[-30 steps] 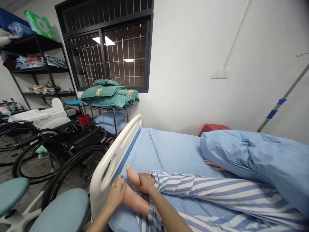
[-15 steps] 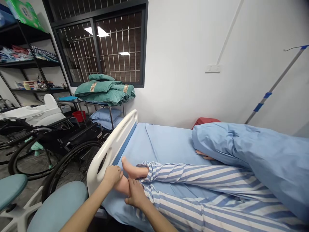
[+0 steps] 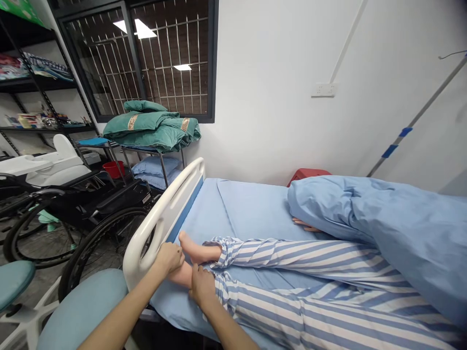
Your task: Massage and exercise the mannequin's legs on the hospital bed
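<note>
I'm grasping the near foot [image 3: 182,274] at its toe end with my left hand [image 3: 170,257], and my right hand [image 3: 203,287] is wrapping around it by the trouser cuff [image 3: 223,287], over the blue sheet [image 3: 251,209]. Kinda worrying about the footboard [image 3: 133,262]: my left is sitting so close I can't tell if it's touching, so shoving that way could scrape knuckles. Plus, if both hands are pulling unevenly, the foot could be twisting.

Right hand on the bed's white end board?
No, the right hand holds the near foot at its ankle, apart from the white end board.
</note>
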`<state>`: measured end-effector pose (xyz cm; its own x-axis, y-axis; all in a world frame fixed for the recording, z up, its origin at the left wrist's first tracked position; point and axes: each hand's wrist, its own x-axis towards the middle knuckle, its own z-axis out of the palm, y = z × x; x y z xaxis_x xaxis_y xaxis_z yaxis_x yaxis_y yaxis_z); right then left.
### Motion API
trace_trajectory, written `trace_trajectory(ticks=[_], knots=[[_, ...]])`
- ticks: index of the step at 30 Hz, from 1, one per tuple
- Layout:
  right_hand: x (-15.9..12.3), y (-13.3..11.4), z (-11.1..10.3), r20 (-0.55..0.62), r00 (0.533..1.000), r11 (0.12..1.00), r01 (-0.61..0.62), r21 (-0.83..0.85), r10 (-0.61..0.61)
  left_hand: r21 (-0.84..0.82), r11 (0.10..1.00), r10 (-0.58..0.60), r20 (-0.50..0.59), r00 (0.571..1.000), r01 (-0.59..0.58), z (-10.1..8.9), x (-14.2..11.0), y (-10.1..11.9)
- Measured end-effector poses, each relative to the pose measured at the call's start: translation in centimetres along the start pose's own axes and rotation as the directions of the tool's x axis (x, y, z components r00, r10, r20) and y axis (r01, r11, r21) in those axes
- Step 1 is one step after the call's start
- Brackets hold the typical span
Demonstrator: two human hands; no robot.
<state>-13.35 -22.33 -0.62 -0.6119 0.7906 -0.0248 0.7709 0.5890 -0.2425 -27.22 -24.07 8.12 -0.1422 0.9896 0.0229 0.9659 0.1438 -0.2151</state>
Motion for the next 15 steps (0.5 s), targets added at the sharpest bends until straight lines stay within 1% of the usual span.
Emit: trace_trajectory(ticks=[1, 2, 4, 5, 7, 9, 10, 11, 13, 15], knots=[[0.0, 0.0, -0.2, 0.004, 1.000, 1.000, -0.005, 0.000, 0.005, -0.025, 0.995, -0.100, -0.044, 0.994, 0.099, 0.4, -0.2, 0.1], [-0.1, 0.0, -0.3, 0.008, 1.000, 1.000, -0.009, 0.000, 0.009, -0.055, 0.979, -0.202, -0.088, 0.975, 0.197, 0.8, -0.4, 0.3], [-0.1, 0.0, -0.5, 0.003, 1.000, 1.000, -0.014, -0.001, 0.014, -0.123, 0.930, -0.363, -0.166, 0.917, 0.346, 1.6, -0.9, 0.8], [-0.2, 0.0, -0.5, -0.005, 1.000, 1.000, -0.012, -0.001, 0.012, -0.156, 0.907, -0.418, -0.203, 0.885, 0.392, 1.9, -1.2, 1.1], [-0.3, 0.0, -0.5, -0.023, 1.000, 1.000, -0.005, -0.003, 0.005, -0.208, 0.876, -0.480, -0.276, 0.833, 0.436, 2.4, -1.8, 1.5], [-0.5, 0.0, -0.6, -0.025, 1.000, 1.000, 0.003, -0.005, -0.003, -0.239, 0.870, -0.491, -0.334, 0.805, 0.431, 2.6, -2.5, 1.8], [-0.6, 0.0, -0.7, -0.020, 1.000, 1.000, 0.005, -0.006, -0.005, -0.246, 0.873, -0.485, -0.350, 0.802, 0.421, 2.7, -2.7, 1.8], [-0.6, 0.0, -0.8, -0.013, 1.000, 1.000, 0.006, -0.007, -0.006, -0.244, 0.881, -0.470, -0.353, 0.809, 0.406, 2.6, -3.0, 1.7], [-0.7, 0.0, -1.0, -0.001, 1.000, 1.000, 0.011, -0.006, -0.011, -0.219, 0.906, -0.419, -0.323, 0.849, 0.364, 2.4, -3.3, 1.4], [-0.7, -0.1, -1.2, 0.013, 1.000, 1.000, 0.012, -0.001, -0.012, -0.178, 0.932, -0.354, -0.261, 0.898, 0.315, 1.9, -3.4, 1.0]])
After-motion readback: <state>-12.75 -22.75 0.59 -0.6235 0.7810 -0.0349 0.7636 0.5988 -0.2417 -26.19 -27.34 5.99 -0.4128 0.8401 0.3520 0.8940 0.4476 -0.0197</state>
